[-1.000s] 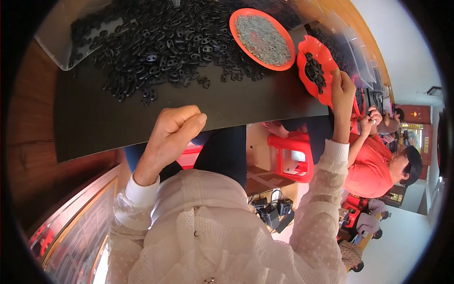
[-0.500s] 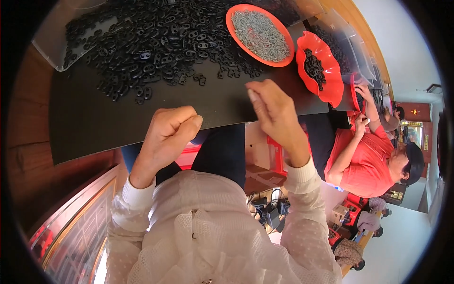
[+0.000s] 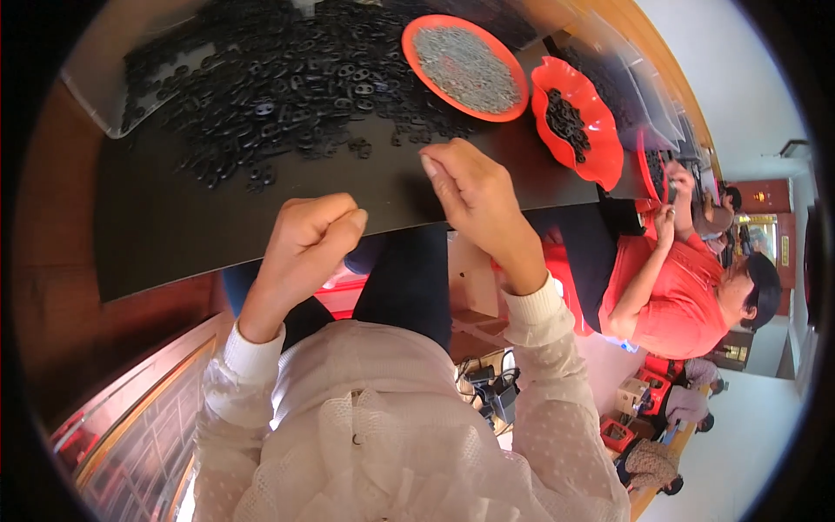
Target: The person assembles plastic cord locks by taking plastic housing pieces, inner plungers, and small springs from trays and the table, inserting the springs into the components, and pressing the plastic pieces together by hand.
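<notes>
My left hand (image 3: 306, 248) is curled into a fist at the near edge of the dark tabletop, thumb on top; whatever it may hold is hidden. To its right, a little farther over the table, my right hand (image 3: 477, 196) has its thumb pressed to bent fingers, and nothing between them can be made out. Beyond both hands lies a wide heap of small black two-holed parts (image 3: 287, 96). An orange-red plate (image 3: 410, 54) full of thin grey metal pieces (image 3: 465, 70), like screws or pins, stands beyond my right hand. Neither hand touches the heap or the plate.
Right of the plate stands a wavy red bowl (image 3: 602, 109) with black parts (image 3: 567, 126) inside. A clear plastic bin (image 3: 648, 104) is behind it. A co-worker in a red shirt (image 3: 670, 304) sits at the right, hands near another red container (image 3: 644, 165). The dark tabletop (image 3: 139, 235) ends near my lap.
My right hand has shifted left, closer to my left hand, which stays nearly still. The co-worker's hands have moved slightly at their container.
</notes>
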